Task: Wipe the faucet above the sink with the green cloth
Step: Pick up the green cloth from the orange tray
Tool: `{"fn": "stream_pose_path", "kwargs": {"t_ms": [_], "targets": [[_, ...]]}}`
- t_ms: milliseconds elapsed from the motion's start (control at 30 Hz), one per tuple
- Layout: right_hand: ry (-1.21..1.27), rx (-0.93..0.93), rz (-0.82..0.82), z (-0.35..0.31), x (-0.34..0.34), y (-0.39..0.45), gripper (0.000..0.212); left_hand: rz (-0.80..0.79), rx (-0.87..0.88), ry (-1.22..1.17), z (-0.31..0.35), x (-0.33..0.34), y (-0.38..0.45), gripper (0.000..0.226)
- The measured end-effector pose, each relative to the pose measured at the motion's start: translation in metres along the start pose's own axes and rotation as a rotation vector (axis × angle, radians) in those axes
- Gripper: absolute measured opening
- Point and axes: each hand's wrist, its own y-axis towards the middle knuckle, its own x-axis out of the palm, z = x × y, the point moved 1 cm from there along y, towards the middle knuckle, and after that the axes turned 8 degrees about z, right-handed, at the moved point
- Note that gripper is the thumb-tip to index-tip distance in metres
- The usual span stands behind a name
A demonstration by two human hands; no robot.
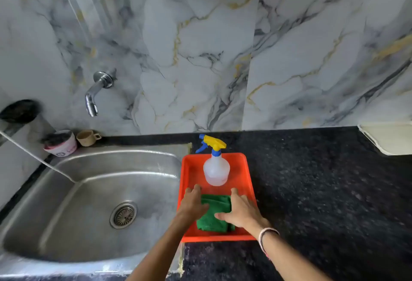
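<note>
Both palms flat: left hand (193, 202) and right hand (242, 210) on green cloth (213, 218), nothing gripped, in orange tray (245, 169) beside spray bottle (216, 170); faucet (95, 93) well apart over sink (89, 191).

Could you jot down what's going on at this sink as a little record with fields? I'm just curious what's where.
place: black speckled counter with a steel sink, marble wall behind
faucet: chrome faucet on the wall above the sink, untouched
tray: orange tray right of the sink
on tray: spray bottle upright at the back, green cloth folded at the front
left hand: left hand flat on the cloth's left side
right hand: right hand flat on its right side
behind sink: pink tub, beige cup
</note>
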Motion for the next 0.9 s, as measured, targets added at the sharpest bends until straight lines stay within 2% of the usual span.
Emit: {"fn": "stream_pose_path", "kwargs": {"t_ms": [100,167,300,433,500,567,667,733,800,900], "targets": [[0.120,0.024,-0.011,-0.002,0.010,0.002,0.113,-0.060,-0.030,0.033,0.000,0.006,0.009,0.063],[0.222,0.048,0.005,-0.001,0.014,0.003,0.112,-0.091,-0.080,-0.051,0.000,0.004,0.014,0.070],[0.433,0.096,0.000,0.006,0.015,0.003,0.104,-0.151,-0.192,-0.201,-0.001,0.000,0.013,0.057],[0.821,0.081,-0.029,0.004,0.000,-0.004,0.088,-0.246,-0.204,-0.658,-0.003,-0.023,-0.001,0.041],[0.993,0.018,-0.002,-0.007,-0.016,-0.007,0.078,-0.306,-0.120,-0.897,-0.007,-0.054,-0.011,0.037],[1.152,-0.076,-0.022,-0.034,-0.038,-0.009,0.070,-0.334,-0.016,-1.037,-0.010,-0.097,-0.018,0.037],[1.304,-0.239,-0.217,-0.092,-0.063,-0.010,0.055,-0.268,0.124,-1.074,-0.014,-0.164,-0.023,0.044],[1.358,-0.276,-0.273,-0.135,-0.075,-0.005,0.060,-0.191,0.201,-1.059,-0.021,-0.207,-0.023,0.045],[1.395,-0.300,-0.240,-0.175,-0.083,0.004,0.066,-0.106,0.246,-1.041,-0.032,-0.247,-0.020,0.043],[1.412,-0.310,-0.144,-0.231,-0.094,0.015,0.058,0.064,0.262,-0.997,-0.054,-0.296,-0.009,0.038]]}}
